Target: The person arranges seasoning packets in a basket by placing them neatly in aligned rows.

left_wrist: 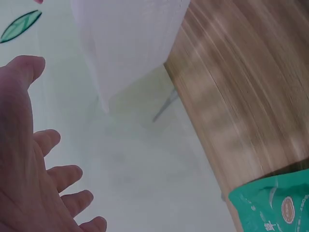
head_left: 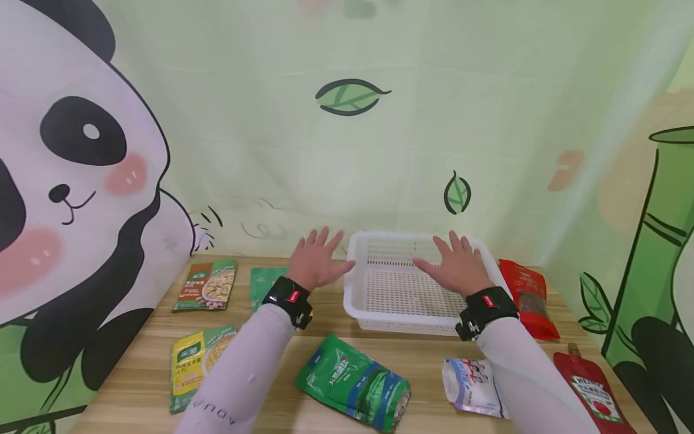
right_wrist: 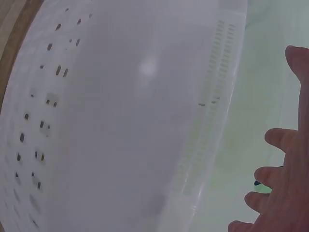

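Note:
Both hands are raised with fingers spread, and neither holds anything. My left hand [head_left: 315, 263] hovers by the left end of a white perforated plastic basket [head_left: 355, 301]. Behind that wrist lies a teal pouch [head_left: 265, 280], partly hidden, with its corner also in the left wrist view. Over the basket's right part is my right hand [head_left: 458, 268]; the right wrist view shows its fingers [right_wrist: 270, 178] apart from the basket wall [right_wrist: 43, 116]. A green pouch with a clear end [head_left: 352, 383] lies on the wooden table in front of the basket.
On the left lie a brown-and-green packet [head_left: 205, 286] and a yellow packet [head_left: 187, 367], partly behind my forearm. To the right are a red pouch [head_left: 530, 298], a white-and-blue pouch [head_left: 472, 389] and a red ketchup pouch [head_left: 591, 392]. A printed cloth backdrop [head_left: 271, 150] stands behind the table.

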### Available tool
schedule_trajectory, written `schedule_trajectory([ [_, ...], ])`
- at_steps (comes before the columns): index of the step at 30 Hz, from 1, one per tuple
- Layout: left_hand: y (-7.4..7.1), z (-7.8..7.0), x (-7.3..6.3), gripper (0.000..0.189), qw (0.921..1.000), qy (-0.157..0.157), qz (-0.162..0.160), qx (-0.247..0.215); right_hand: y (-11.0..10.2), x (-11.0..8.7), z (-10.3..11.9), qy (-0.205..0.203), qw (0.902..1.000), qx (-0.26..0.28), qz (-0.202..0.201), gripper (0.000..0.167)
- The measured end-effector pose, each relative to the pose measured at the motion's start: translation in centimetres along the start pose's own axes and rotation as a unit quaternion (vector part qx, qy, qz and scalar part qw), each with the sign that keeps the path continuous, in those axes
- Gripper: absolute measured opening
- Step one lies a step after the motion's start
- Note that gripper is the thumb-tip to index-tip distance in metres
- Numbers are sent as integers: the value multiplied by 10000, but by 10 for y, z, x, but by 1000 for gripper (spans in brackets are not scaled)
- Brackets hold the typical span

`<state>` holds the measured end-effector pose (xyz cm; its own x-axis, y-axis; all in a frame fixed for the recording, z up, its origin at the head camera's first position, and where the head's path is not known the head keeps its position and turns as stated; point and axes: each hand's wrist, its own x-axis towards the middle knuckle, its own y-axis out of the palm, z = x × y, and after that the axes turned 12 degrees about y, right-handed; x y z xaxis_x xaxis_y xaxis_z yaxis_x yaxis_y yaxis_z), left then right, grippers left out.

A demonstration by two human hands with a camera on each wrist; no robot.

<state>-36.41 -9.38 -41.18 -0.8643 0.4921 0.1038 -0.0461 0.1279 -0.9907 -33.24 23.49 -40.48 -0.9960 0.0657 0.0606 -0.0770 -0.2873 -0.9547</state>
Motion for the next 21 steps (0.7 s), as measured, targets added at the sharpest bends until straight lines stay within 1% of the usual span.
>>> schedule_trajectory([
  [6, 5, -10, -10, 90, 9991, 311, -274, 64, -2, -10, -3, -169, 9995, -80, -252, 86],
  [10, 10, -19, -22, 92, 9982, 436, -383, 146, 1, -21, -5, -257, 9989, -31, -386, 79],
  [13, 13, -26, -31, 92, 9971, 561, -513, 42, 4, -30, -9, -276, 9984, 66, -481, 74],
  [15, 16, -30, -36, 92, 9959, 645, -628, -58, 5, -37, -13, -255, 9979, 147, -577, 70],
  [18, 22, -34, -44, 91, 9929, 717, -890, -324, 6, -47, -19, -204, 9968, 185, -750, 66],
  [21, 29, -36, -51, 90, 9874, 737, -1134, -828, 7, -56, -27, -154, 9958, 86, -894, 65],
])
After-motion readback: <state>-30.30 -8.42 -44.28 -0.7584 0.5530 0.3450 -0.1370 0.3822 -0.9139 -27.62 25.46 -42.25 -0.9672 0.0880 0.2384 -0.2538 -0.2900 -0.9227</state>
